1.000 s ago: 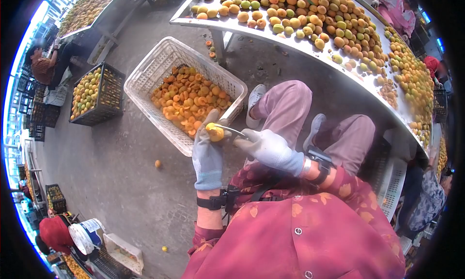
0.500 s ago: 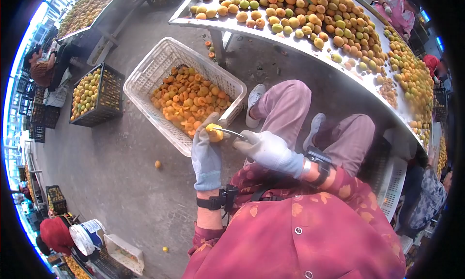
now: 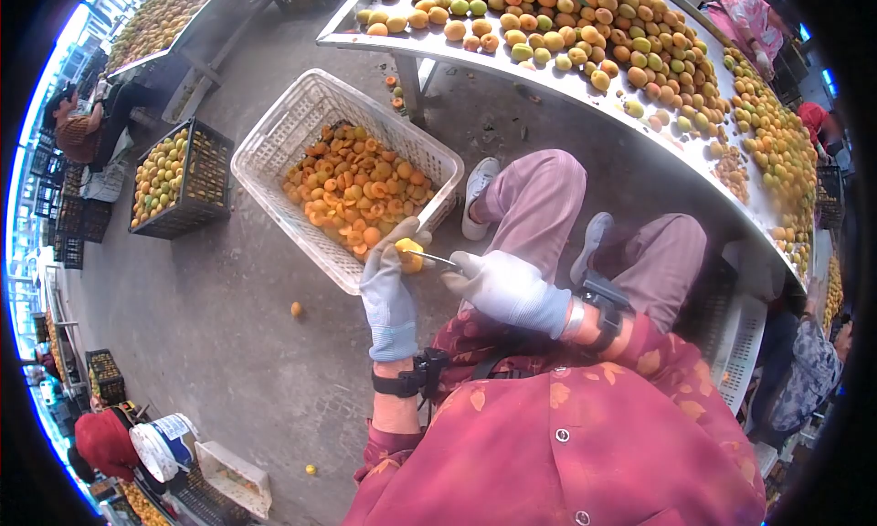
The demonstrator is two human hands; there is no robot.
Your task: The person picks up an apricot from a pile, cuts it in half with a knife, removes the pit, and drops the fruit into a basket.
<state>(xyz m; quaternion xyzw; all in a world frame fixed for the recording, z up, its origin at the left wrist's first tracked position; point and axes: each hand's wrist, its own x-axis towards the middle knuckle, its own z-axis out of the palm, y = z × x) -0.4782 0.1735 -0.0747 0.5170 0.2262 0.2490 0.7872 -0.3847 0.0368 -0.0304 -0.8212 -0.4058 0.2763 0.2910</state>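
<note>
My left hand (image 3: 387, 293), in a grey-white glove, is closed around a yellow apricot (image 3: 410, 256) near the front rim of a white plastic crate (image 3: 260, 165). In my gloved right hand (image 3: 509, 289) is a small knife (image 3: 437, 259), its thin blade reaching left with the tip at the apricot. Halved orange apricots (image 3: 361, 184) lie heaped inside the crate, just beyond my left hand. Both wrists carry black strapped devices.
A metal table (image 3: 384, 42) heaped with whole apricots (image 3: 585, 24) runs across the upper right. To the left stands a black crate (image 3: 206, 179) of apricots. One loose apricot (image 3: 296, 309) lies on the floor. Other people sit at both sides.
The knife's blade has shifted; its tip now meets the apricot's right side rather than lying across its top. The apricot is turned slightly in my left hand.
</note>
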